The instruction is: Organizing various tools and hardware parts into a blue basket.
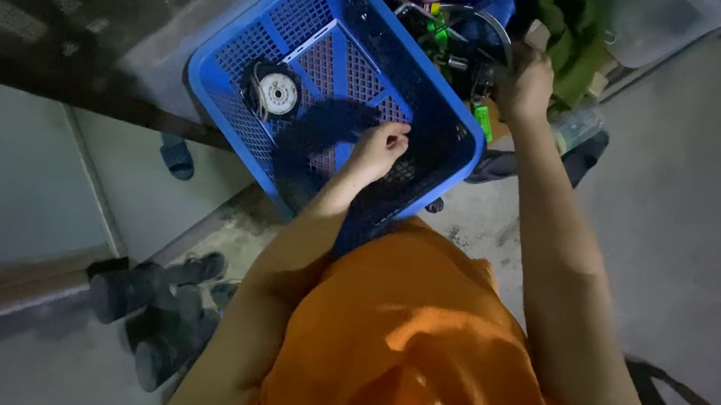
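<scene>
Basket [239, 63] first: blue perforated plastic, tilted toward us, probably so we can see and reach inside. A small spool of wire [276, 92] lies on its mesh floor. Our left hand [378, 147] is down inside near the front wall, fingers curled together, though we can't tell if anything's pinched in them. Our right hand [524, 83] is outside the rim, closed around something in the cluttered pile of tools [459, 38]. Dark sandals [163, 302] sit on the floor below.
</scene>
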